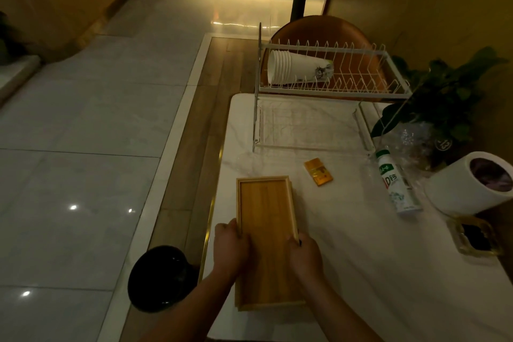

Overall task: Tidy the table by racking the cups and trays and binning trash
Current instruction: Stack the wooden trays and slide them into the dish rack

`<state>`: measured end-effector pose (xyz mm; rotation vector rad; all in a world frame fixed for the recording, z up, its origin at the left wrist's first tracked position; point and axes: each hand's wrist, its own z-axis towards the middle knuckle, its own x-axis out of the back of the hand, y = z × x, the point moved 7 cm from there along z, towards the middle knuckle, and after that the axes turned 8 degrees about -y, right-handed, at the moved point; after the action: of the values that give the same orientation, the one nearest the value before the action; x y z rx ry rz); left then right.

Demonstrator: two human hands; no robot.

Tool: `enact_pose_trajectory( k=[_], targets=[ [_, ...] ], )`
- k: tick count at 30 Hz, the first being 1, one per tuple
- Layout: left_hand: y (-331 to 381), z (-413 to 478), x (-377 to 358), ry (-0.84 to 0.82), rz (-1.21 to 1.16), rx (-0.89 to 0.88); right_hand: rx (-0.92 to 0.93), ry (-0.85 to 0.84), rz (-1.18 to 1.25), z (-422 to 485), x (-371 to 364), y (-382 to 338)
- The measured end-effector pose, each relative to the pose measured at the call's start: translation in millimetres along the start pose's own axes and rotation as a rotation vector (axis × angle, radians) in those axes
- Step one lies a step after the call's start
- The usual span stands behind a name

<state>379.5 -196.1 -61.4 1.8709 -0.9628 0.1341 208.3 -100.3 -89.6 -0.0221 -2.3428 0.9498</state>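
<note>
step: rack tray | left hand [231,244] and right hand [304,257] grip closed on wooden tray [266,233] sides | advice: lift level, slot upright in rack [333,86] beside cups [297,71]

I have just one view, from the head camera, wide-angle, looking forward and steeply down. It sits close over the near end of the white table [347,244], so my left hand [231,247] and right hand [305,255] fill the lower middle. The dish rack [330,72] lies farther off at the table's far end, and tiled floor [83,119] takes the left side.
</note>
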Motion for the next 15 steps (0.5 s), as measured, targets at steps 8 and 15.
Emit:
enact_pose_trajectory(
  k=[8,15],
  targets=[
    [-5.8,3.8,-6.2,-0.015,-0.05,0.003,0.006,0.046,-0.006,1.8,2.5,4.5],
    [-7.1,-1.8,-10.4,-0.056,-0.148,0.02,-0.003,0.026,-0.002,3.8,4.3,9.0]
  ],
)
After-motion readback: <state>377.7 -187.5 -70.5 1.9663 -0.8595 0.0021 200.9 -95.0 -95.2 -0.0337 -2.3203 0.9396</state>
